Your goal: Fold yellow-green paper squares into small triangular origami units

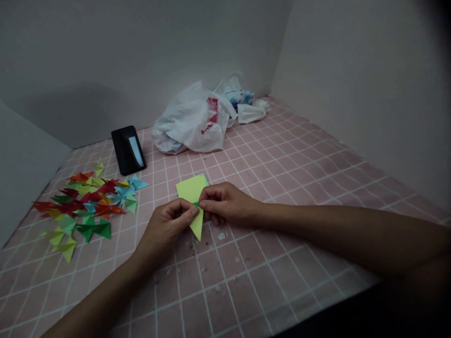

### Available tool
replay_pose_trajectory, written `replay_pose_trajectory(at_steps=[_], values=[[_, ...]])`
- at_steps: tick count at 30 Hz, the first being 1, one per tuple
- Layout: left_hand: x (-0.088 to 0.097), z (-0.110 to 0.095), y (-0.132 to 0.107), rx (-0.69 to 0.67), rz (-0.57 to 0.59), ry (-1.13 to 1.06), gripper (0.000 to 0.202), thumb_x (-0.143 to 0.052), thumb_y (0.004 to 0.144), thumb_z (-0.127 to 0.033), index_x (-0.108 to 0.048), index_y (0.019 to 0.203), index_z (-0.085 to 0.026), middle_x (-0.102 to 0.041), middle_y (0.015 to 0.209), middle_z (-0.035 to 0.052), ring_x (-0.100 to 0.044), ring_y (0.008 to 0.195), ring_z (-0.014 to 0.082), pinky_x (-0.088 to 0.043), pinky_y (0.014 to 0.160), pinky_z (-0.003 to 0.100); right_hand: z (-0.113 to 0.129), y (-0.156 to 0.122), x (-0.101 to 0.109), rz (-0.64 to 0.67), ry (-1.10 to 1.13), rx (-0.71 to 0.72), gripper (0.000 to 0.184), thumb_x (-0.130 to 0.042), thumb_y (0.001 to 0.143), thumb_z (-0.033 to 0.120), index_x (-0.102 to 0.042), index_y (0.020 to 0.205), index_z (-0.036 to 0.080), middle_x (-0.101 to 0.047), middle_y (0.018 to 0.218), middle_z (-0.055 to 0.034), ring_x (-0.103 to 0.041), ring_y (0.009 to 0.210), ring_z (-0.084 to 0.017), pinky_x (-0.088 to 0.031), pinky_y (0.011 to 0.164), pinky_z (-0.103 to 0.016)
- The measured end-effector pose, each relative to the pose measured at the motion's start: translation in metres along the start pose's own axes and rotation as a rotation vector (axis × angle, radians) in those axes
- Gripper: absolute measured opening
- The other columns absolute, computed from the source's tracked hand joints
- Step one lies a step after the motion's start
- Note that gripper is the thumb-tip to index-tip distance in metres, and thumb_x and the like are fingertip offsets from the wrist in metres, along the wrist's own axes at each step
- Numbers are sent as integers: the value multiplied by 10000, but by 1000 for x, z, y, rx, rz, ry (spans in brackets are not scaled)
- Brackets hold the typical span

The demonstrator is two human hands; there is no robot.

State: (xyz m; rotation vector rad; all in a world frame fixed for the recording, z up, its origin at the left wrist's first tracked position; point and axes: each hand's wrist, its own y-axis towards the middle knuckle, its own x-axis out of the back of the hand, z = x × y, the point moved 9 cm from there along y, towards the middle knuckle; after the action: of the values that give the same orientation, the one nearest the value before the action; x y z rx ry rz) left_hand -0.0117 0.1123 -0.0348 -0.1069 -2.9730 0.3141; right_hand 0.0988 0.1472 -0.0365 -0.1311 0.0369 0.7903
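"What are the walls like?"

"Plain and grey. The back wall [158, 47] meets the right wall [352, 70] in a corner."

"And on the left?"

"A left wall [28, 164], its edge slanting down to the back one."

"What's the surface below?"

"A pink cover [299, 173] with a white grid. The lines turn wavy towards the right. I can't tell whether there's a floor or a table under it."

"How's the light?"

"Dim. A soft shadow [84, 103] spreads over the back wall's left part."
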Motion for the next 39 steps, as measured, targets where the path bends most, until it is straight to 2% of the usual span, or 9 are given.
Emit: replay_pose_trajectory(at_steps=[6,12,15,19,29,34,39], values=[[1,-1,-1,21,16,-40,291,-704,826,-427,-692,704,-163,-610,662,1,-485,607,108,-386,580,209,-2,1,2,-32,59,-7,197,-540,928,162,-557,732,160,-570,542,54,-495,393,-51,-393,376,-151],[9,8,2,23,-22,-115,260,-671,865,-424,-720,814,-173,-643,728,13,-570,671,133,-474,654,234,-2,1,7,-98,107,-7,200,-526,940,159,-554,742,162,-568,551,49,-489,392,-55,-388,369,-157],[12,9,3,20,-47,-165,214,-735,818,-391,-730,868,-183,-675,725,8,-589,642,125,-485,632,222,-2,1,11,-138,147,1,172,-529,936,159,-559,767,162,-595,595,45,-506,403,-51,-395,366,-152],[13,7,3,32,-88,-226,206,-825,720,-321,-730,832,-177,-688,689,-6,-589,606,102,-478,606,193,-2,1,15,-166,172,16,161,-534,933,165,-551,774,163,-602,613,46,-516,410,-50,-409,370,-149],[16,10,3,44,-144,-274,223,-842,691,-302,-732,839,-176,-729,754,3,-637,642,108,-509,649,206,-4,2,15,-156,192,26,160,-539,942,172,-545,782,166,-609,632,37,-528,424,-47,-419,377,-147],[18,8,3,26,-158,-272,198,-827,703,-278,-725,835,-171,-696,712,-11,-640,657,118,-498,653,217,-4,2,14,-157,184,13,160,-545,941,173,-544,781,168,-605,617,37,-523,423,-55,-414,379,-160],[21,6,2,12,-185,-274,229,-833,699,-271,-715,871,-177,-711,763,-1,-661,708,134,-506,684,234,-3,1,14,-154,178,12,164,-538,942,161,-544,778,168,-606,611,37,-524,430,-58,-412,382,-165]])
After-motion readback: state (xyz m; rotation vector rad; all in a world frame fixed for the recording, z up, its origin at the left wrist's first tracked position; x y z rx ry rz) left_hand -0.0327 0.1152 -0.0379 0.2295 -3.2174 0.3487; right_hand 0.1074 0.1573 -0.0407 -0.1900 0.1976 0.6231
